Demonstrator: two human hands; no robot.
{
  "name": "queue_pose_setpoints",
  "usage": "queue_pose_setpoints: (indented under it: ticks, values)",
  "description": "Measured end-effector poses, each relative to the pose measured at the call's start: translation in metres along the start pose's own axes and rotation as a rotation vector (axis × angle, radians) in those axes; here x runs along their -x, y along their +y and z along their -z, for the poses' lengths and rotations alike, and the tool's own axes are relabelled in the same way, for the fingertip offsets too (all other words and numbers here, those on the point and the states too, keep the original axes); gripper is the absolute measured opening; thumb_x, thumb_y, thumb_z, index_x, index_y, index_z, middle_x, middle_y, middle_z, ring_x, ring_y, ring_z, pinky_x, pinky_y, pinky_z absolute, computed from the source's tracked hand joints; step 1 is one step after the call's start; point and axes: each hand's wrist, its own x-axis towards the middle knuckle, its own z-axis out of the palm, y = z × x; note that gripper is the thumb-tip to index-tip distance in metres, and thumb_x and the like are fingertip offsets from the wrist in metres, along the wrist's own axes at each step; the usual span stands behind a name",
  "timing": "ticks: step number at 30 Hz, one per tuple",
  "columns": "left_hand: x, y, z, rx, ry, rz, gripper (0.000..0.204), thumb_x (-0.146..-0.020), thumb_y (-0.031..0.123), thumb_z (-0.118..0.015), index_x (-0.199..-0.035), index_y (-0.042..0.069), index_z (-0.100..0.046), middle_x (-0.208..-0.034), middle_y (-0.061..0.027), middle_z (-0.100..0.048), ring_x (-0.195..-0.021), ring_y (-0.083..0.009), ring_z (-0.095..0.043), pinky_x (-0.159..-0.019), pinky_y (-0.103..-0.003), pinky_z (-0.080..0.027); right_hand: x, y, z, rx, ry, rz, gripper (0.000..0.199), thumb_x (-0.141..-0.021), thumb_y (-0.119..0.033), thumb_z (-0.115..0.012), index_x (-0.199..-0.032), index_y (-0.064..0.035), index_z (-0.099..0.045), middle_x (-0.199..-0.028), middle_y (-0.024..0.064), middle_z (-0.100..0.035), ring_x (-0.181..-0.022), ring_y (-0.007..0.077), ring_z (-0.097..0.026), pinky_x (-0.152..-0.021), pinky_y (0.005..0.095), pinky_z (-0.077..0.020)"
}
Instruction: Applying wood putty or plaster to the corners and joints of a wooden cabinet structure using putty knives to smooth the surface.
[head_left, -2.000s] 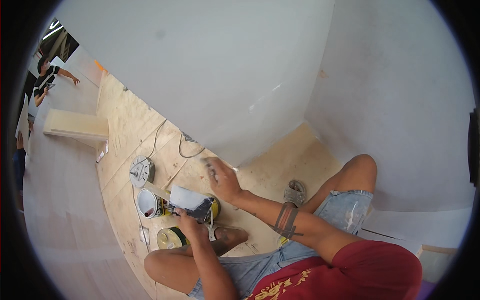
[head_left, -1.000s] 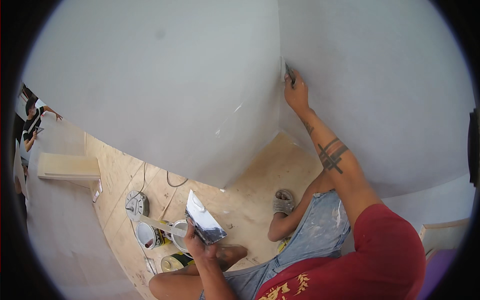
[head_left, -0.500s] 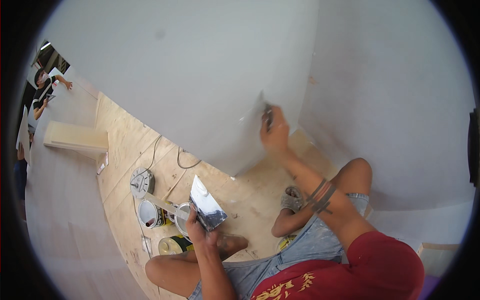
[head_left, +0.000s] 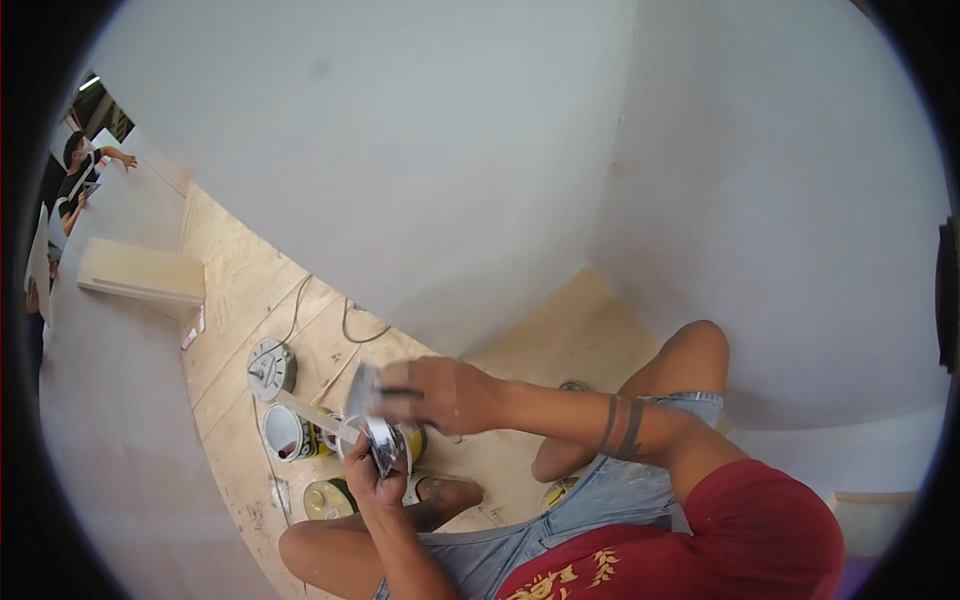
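Note:
My left hand (head_left: 372, 482) grips a shiny metal plate (head_left: 386, 447), now tilted; white filler showed on it earlier. Just above it, my right hand (head_left: 440, 394) is closed on a putty knife (head_left: 362, 388), smeared by motion. The knife's blade is over or against the plate; I cannot tell whether they touch. Behind the plate is an open can, mostly hidden by my hands. A pale flat strip (head_left: 318, 416) reaches from beside that can toward my left hand.
White wall panels (head_left: 450, 180) meet in a corner ahead. On the plywood floor (head_left: 235, 250) are an open white-lined can (head_left: 283, 432), a grey round device (head_left: 271, 367), a lidded tin (head_left: 327, 499) and a cable (head_left: 350, 328). A pale box-shaped piece (head_left: 140, 270) and a person (head_left: 78, 180) are at far left.
My right hand has left the wall and come down to the left with the putty knife, to the metal plate. The plate in my left hand has tilted.

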Motion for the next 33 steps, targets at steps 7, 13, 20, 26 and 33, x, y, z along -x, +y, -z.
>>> queue_pose_setpoints:
  ticks: [7,13,20,26,33]
  values:
    - [-0.005,-0.039,-0.006,-0.150,-0.005,-0.141,0.028,-0.101,0.020,-0.051,-0.122,0.001,-0.057,-0.106,-0.0104,-0.068,-0.092,-0.0223,-0.069,-0.079,-0.034,-0.058,0.088,0.018,0.038,0.431,-0.279,-0.143,0.043,-0.085,-0.016,-0.062,-0.128,-0.0190,-0.058,-0.130,0.0123,-0.056,-0.119,0.0310,-0.056,-0.097,0.0428,-0.0479]
    - [0.006,-0.071,-0.057,-0.315,0.045,-0.089,0.029,-0.102,0.019,-0.051,-0.123,0.000,-0.059,-0.104,-0.0090,-0.070,-0.089,-0.0189,-0.069,-0.079,-0.032,-0.057,0.073,0.003,0.070,-0.720,0.381,-1.318,0.035,-0.093,-0.035,-0.068,-0.117,-0.0101,-0.063,-0.086,0.0050,-0.067,-0.073,0.0141,-0.063,-0.059,0.0317,-0.0491]
    - [-0.014,-0.073,-0.033,-0.259,0.020,-0.016,0.028,-0.100,0.020,-0.053,-0.120,0.002,-0.060,-0.105,-0.0092,-0.069,-0.091,-0.0223,-0.068,-0.081,-0.037,-0.057,0.093,-0.019,0.057,-0.872,-0.052,-1.260,0.057,-0.084,-0.047,-0.077,-0.116,-0.0002,-0.067,-0.072,0.0019,-0.062,-0.053,0.0072,-0.051,-0.043,0.0242,-0.0364]
    - [-0.012,-0.039,-0.032,-0.291,0.039,-0.175,0.025,-0.101,0.020,-0.051,-0.116,0.003,-0.061,-0.095,-0.0092,-0.070,-0.077,-0.0218,-0.070,-0.067,-0.038,-0.059,0.157,0.060,0.112,-0.574,0.364,-1.630,0.049,-0.091,-0.028,-0.071,-0.129,-0.0011,-0.060,-0.122,0.0123,-0.062,-0.098,0.0210,-0.067,-0.084,0.0318,-0.0558]
    - [-0.006,-0.058,-0.041,-0.269,0.014,-0.100,0.027,-0.101,0.019,-0.051,-0.120,0.002,-0.059,-0.105,-0.0093,-0.070,-0.091,-0.0233,-0.069,-0.080,-0.037,-0.057,0.163,0.168,0.215,-0.559,1.242,-1.539,0.022,-0.095,-0.017,-0.060,-0.108,-0.0001,-0.063,-0.098,0.0096,-0.068,-0.083,0.0214,-0.069,-0.065,0.0339,-0.0591]
